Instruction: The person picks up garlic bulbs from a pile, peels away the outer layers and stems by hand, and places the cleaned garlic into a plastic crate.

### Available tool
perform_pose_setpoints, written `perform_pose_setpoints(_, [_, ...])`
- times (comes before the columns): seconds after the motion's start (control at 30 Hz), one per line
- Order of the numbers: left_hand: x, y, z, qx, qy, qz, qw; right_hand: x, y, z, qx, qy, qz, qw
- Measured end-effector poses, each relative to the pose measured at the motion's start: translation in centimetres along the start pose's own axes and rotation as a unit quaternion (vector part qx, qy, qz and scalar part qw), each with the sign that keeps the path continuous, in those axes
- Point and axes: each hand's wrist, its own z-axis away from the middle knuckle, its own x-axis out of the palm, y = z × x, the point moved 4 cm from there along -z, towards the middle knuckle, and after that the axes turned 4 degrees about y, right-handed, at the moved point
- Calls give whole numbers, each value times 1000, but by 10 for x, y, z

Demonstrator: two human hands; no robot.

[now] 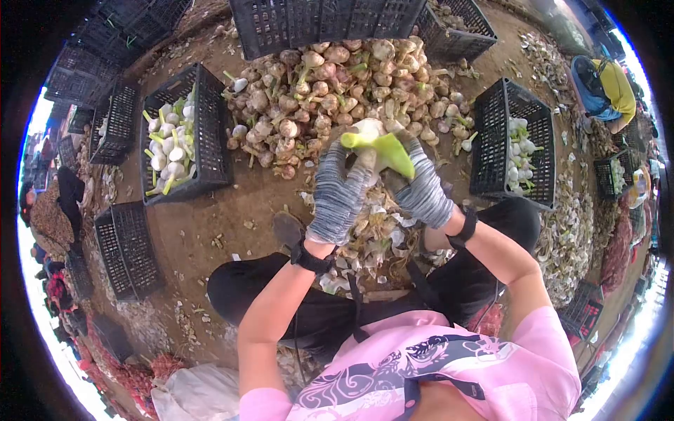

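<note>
Both of my hands wear grey striped gloves and are raised in front of the garlic pile. Between them is a garlic bulb with a thick green stalk (379, 144), its cut end toward me. My left hand (344, 188) grips it from the left, thumb against the stalk. On the other side, my right hand (423, 184) has its fingers closed at the bulb and a wide green flap of the stalk. Parts of the white bulb are covered by my fingers. Below lie loose garlic skins (372, 242) between my legs.
Beyond my hands spreads a heap of unpeeled garlic (281, 105). Black crates of cleaned garlic stand left (223, 151) and right (491, 140). Another black crate (126, 249) sits at lower left, and a large one (326, 24) behind the heap. A person in yellow (616, 88) is at far right.
</note>
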Motion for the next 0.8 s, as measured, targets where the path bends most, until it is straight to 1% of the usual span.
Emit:
perform_pose_setpoints(0.03, [2, 7, 0, -17, 23, 27, 999, 3, 1, 1, -31, -2, 6, 999])
perform_pose_setpoints(0.07, [-2, 4, -3, -17, 25, 26, 999, 7, -1, 2, -63, -5, 11, 998])
perform_pose_setpoints(0.1, [-8, -2, -8, -31, 36, -7, 999, 8, -6, 5, -121, 19, 87, 989])
perform_pose_setpoints(0.13, [-12, -3, -9, -46, 47, -41, 997, 9, -7, 7, -120, 16, 86, 989])
perform_pose_setpoints(0.17, [-13, 1, -7, -92, 58, -56, 992, 11, -7, 9, -112, 5, 69, 991])
perform_pose_setpoints(0.2, [-16, -2, -7, -92, 59, -56, 992, 11, -7, 9, -103, -5, 52, 993])
perform_pose_setpoints(0.23, [-20, -9, -9, -89, 39, -45, 994, 9, -3, 9, -103, -5, 52, 993])
perform_pose_setpoints(0.27, [-23, -16, -12, -85, 19, -33, 996, 6, 10, 8, -6, -37, -91, 995])
perform_pose_setpoints(0.3, [-27, -19, -16, -44, -7, -25, 999, 5, 21, 9, 92, -67, -230, 966])
perform_pose_setpoints(0.33, [-28, -12, -16, -45, -6, -25, 999, -1, 16, 4, 93, -67, -230, 966])
perform_pose_setpoints(0.37, [-25, 1, -15, -31, -43, -34, 998, -4, 10, -1, 172, -78, -418, 889])
perform_pose_setpoints(0.4, [-23, 11, -15, -18, -80, -44, 996, -7, 7, -6, 242, -83, -587, 768])
perform_pose_setpoints(0.43, [-22, 14, -17, -19, -126, 4, 992, -10, 3, -14, 153, -186, -589, 771])
perform_pose_setpoints(0.47, [-23, 17, -17, -20, -128, 5, 992, -27, 17, -17, 206, -80, -322, 921])
perform_pose_setpoints(0.5, [-21, 21, -17, -36, -158, 55, 985, -26, 21, -20, 278, -69, -493, 822])
perform_pose_setpoints(0.53, [-18, 23, -16, -53, -188, 104, 975, -19, 15, -23, 336, -55, -643, 686])
perform_pose_setpoints(0.57, [-17, 20, -16, -72, -193, 125, 971, -16, 17, -22, 335, -53, -643, 686])
perform_pose_setpoints(0.6, [-16, 17, -15, -73, -194, 125, 970, -20, 22, -21, 251, -21, -514, 820])
perform_pose_setpoints(0.63, [-16, 13, -13, -97, -169, 173, 965, -24, 24, -22, 158, 9, -363, 918])
perform_pose_setpoints(0.67, [-17, 7, -11, -120, -144, 220, 957, -25, 30, -22, 158, 8, -364, 918])
perform_pose_setpoints(0.7, [-18, -1, -10, -121, -145, 219, 957, -25, 41, -21, 234, -9, -445, 865])
perform_pose_setpoints(0.73, [-16, -6, -10, -158, -129, 291, 935, -25, 51, -19, 306, -23, -520, 797])
perform_pose_setpoints(0.77, [-14, -10, -10, -195, -111, 361, 905, -24, 58, -23, 309, -77, -482, 816])
perform_pose_setpoints(0.8, [-15, -9, -11, -186, -109, 413, 885, -25, 62, -13, 309, -73, -483, 816])
